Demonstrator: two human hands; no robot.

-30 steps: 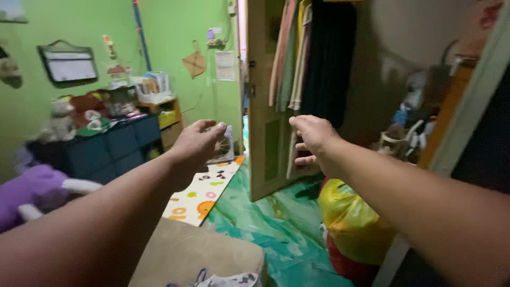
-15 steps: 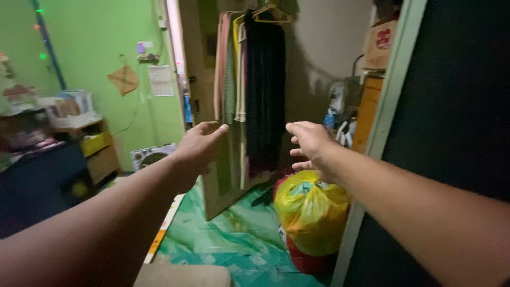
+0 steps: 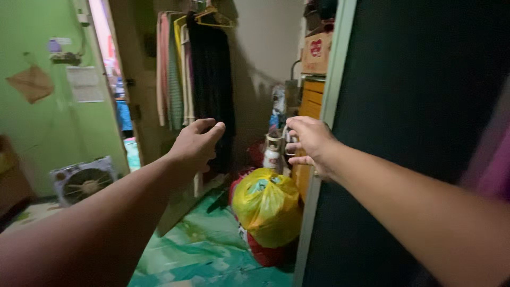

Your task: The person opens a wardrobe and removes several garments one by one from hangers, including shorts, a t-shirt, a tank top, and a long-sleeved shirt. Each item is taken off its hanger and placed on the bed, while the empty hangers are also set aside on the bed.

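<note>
Both my arms are stretched out in front of me at chest height. My left hand (image 3: 196, 144) is empty, its fingers loosely curved, in front of the clothes (image 3: 194, 74) that hang on the open door. My right hand (image 3: 309, 139) is also empty with fingers apart, close to the pale edge of a tall dark wardrobe panel (image 3: 404, 117). Below and between the hands sits a yellow plastic bag (image 3: 267, 206) on top of a red bag (image 3: 264, 254).
A small white fan (image 3: 83, 179) stands on the floor by the green wall at left. The floor has a green patterned covering (image 3: 196, 250). A cardboard box (image 3: 316, 53) and orange drawers (image 3: 311, 95) stand behind the bags, with bottles in the corner.
The view has swung to the right: the dresser and play mat have left the frame and the dark wardrobe panel fills the right side. Both hands stay outstretched and empty.
</note>
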